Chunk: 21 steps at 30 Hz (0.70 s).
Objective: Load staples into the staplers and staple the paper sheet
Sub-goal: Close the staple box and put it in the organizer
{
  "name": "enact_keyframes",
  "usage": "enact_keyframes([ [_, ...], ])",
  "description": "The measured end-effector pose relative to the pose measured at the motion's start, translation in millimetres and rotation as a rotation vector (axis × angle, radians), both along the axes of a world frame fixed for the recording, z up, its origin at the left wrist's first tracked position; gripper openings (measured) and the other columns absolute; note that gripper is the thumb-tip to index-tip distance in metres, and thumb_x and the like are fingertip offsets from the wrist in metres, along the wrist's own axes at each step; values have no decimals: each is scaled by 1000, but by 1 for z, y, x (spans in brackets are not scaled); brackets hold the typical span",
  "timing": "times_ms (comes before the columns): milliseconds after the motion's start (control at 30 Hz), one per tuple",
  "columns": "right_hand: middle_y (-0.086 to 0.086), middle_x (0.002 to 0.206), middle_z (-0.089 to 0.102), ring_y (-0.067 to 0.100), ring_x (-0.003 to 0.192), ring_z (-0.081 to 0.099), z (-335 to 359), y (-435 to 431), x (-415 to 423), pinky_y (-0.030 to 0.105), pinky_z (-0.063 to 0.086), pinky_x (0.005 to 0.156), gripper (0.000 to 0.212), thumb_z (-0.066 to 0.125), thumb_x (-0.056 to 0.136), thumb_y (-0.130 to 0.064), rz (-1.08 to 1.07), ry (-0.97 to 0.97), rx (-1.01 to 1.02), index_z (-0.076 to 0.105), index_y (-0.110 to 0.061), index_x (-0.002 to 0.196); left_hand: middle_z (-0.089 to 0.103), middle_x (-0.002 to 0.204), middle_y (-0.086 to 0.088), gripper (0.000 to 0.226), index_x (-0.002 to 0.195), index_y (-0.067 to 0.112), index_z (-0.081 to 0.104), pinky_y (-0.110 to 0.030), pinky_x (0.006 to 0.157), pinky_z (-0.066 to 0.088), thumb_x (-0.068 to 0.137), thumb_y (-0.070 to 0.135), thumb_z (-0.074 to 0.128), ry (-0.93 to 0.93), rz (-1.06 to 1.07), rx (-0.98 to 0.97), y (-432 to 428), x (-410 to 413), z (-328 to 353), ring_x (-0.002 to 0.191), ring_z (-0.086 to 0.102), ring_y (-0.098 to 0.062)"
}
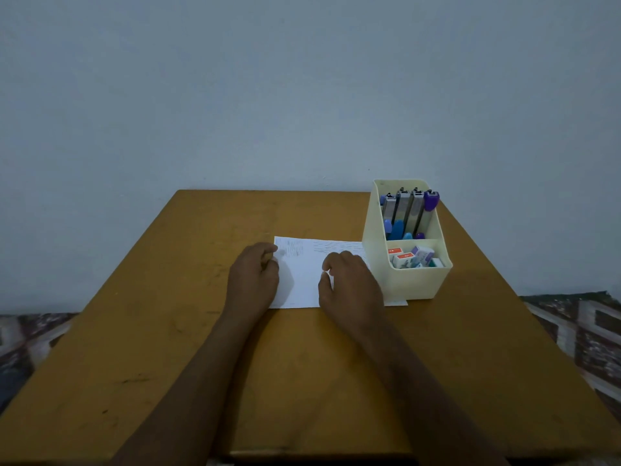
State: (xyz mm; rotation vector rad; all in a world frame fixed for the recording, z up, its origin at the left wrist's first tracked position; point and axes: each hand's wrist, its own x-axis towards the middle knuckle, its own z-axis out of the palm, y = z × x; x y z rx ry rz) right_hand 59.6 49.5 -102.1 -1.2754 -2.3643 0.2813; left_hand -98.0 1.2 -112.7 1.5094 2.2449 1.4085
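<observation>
From the head view, the paper sheet [300,280] lay flat on the desk [168,331], right of centre and toward the far edge. Its right end reached the foot of a cream organiser [406,280] near the far right corner and seemed to run under it. The staplers [408,210] stood upright in the organiser's rear compartment, and the staple boxes [411,257] lay in the lower front one. None had been taken out, so loading had not yet begun.

The left hand [253,277] sat at the sheet's left edge with its fingers curled. Whether they pinched the far left corner or only rested against it, I could not tell. The right hand [349,284] rested on the sheet just beside the organiser, fingers loosely bent and grasping nothing.

The main risk was the organiser. If the sheet was trapped beneath it, a pull to the left could drag or tip the tall, top-heavy box and spill the staplers. A wrist reaching for them could also knock its near wall. The small boxes might also shed loose staples if opened carelessly.
</observation>
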Motion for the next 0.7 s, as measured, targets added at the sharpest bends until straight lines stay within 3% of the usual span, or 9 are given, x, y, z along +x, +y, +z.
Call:
enact_keyframes([
  [333,-1,121,56,13,108,47,-16,-1,0,26,37,99,25,42,94,-32,-7,-53,45,54,-18,111,54,130,-2,34,122,15,57,-24,90,40,89,21,55,276,-54,-120,-21,21,-11,116,48,-16],
  [700,0,128,53,15,115,47,-18,-7,-3,30,35,105,31,37,95,-36,-10,-121,38,52,-20,116,57,117,-2,29,114,14,60,-28,85,46,88,22,50,422,-104,-100,-26,22,-18,102,51,-15],
])
